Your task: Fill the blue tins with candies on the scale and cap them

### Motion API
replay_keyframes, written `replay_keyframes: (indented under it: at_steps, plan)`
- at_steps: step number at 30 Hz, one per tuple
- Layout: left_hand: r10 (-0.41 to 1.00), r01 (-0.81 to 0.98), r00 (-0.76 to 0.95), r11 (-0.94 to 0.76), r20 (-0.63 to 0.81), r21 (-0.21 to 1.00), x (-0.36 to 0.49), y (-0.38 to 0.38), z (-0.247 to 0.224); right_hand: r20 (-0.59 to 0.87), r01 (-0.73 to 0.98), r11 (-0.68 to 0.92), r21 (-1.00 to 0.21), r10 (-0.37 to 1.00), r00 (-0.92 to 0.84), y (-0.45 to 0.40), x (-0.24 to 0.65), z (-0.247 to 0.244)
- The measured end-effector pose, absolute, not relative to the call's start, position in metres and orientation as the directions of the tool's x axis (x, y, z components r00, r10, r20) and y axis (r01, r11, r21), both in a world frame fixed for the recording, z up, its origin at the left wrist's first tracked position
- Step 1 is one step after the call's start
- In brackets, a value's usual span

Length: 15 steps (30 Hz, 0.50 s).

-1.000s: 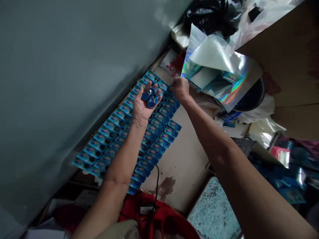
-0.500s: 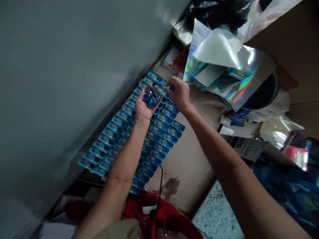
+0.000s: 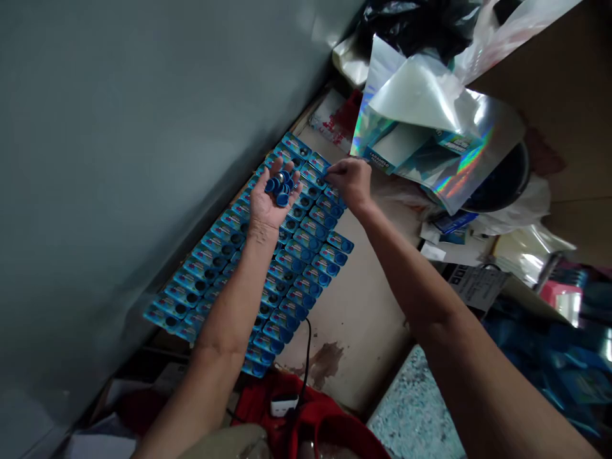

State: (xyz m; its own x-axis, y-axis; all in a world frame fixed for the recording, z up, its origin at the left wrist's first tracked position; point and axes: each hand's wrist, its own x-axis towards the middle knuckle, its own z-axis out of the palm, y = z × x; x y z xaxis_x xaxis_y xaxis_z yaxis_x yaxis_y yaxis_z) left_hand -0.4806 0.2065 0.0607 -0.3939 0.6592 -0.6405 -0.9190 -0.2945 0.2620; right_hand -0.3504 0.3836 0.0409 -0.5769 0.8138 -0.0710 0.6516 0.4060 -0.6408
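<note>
Palm up, my left hand (image 3: 268, 203) cradles several small round blue caps (image 3: 282, 188) with its fingers curled around them. It is above rows of blue printed cards (image 3: 205, 258) laid side by side along the wall; many have a dark round spot at one end, others a blue round piece. My right hand (image 3: 351, 182) is at the upper right edge of the rows, thumb and fingertips pinched together over a card. Whatever is between those fingertips is too small to make out.
A shiny plastic bag (image 3: 415, 95) lies over a dark round basin (image 3: 507, 178) at the upper right. A black cable (image 3: 308, 344) runs down to red cloth (image 3: 335, 421). The grey wall (image 3: 119, 127) borders the left side. A speckled block (image 3: 415, 408) is at the lower right.
My left hand has moved slightly left with the blue caps. My right hand has shifted right and a little down, away from my left hand, toward the outer cards.
</note>
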Motion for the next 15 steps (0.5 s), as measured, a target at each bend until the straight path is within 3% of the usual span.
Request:
replay_keyframes:
  at_steps: [6, 10, 15]
  plan:
    - [0.699, -0.938, -0.346, -0.253, -0.626, 0.236, -0.486, 0.212, 0.055, -0.168, 0.732, 0.462, -0.501, 0.778, -0.605, 0.427, -0.382, 0.009]
    - [0.726, -0.949, -0.317, -0.24, -0.611, 0.206, -0.479, 0.211, 0.055, -0.18, 0.749, 0.445, -0.492, 0.789, -0.587, 0.441, -0.387, 0.005]
    - [0.703, -0.956, -0.292, -0.213, -0.648, 0.2, -0.464, 0.194, 0.064, -0.163, 0.726, 0.459, -0.512, 0.778, -0.607, 0.404, -0.381, 0.037]
